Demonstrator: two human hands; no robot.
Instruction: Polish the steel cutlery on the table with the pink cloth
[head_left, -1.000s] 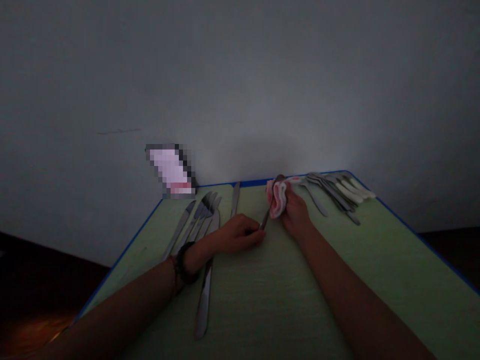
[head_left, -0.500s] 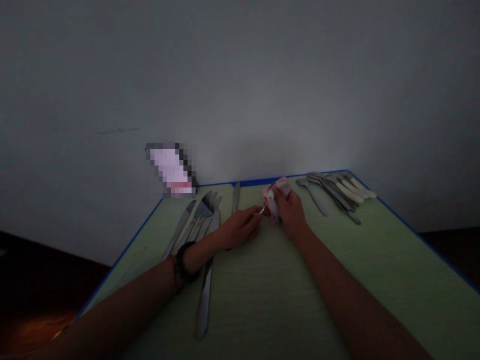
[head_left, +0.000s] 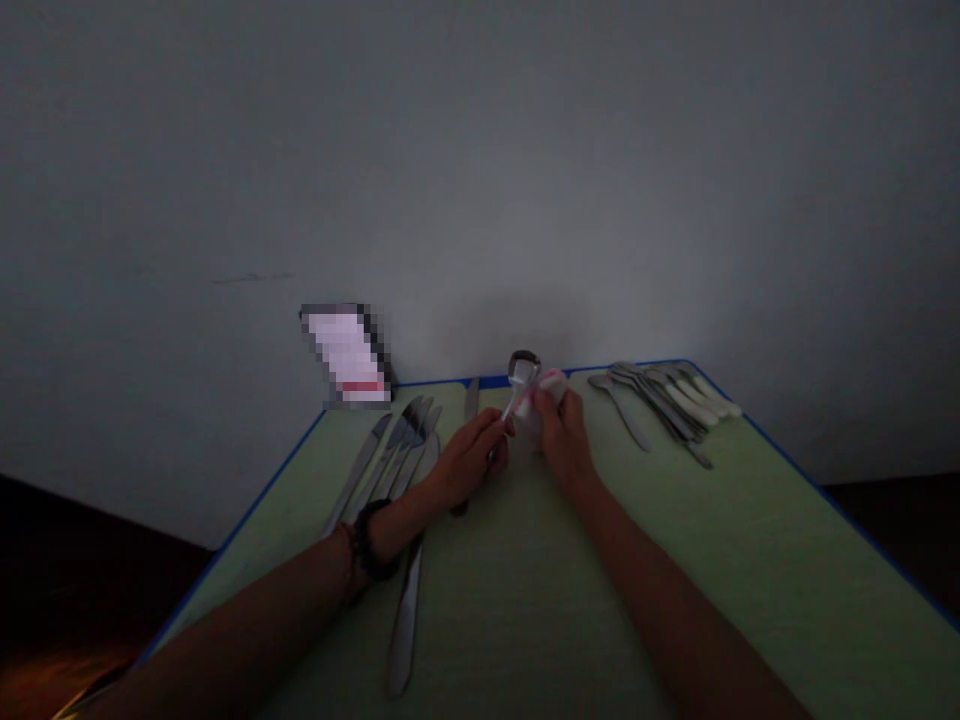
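Note:
A metal spoon (head_left: 523, 370) is raised above the far part of the table, its bowl upward. My left hand (head_left: 474, 452), with a dark bracelet at the wrist, is closed on its handle. In my right hand (head_left: 564, 430) a crumpled pink and white cloth (head_left: 534, 410) is pinched, right beside the spoon's neck. Whether the cloth touches the spoon I cannot tell. Behind my left hand lies a table knife (head_left: 471, 398), partly covered by the hand. Left of that hand several knives (head_left: 367, 462) are laid out, one long knife (head_left: 403, 640) reaching toward me under my forearm.
Several spoons (head_left: 664, 400), some with white handles, lie bunched at the far right, with a single spoon (head_left: 621, 408) beside them. A pixelated phone-like device (head_left: 349, 355) leans on the wall (head_left: 600, 200). The green table (head_left: 525, 600) has a blue edge.
The spoon's bowl, covered by the cloth before, now shows above it. My right hand and the cloth have shifted slightly left and down. The whole view has tilted a little upward.

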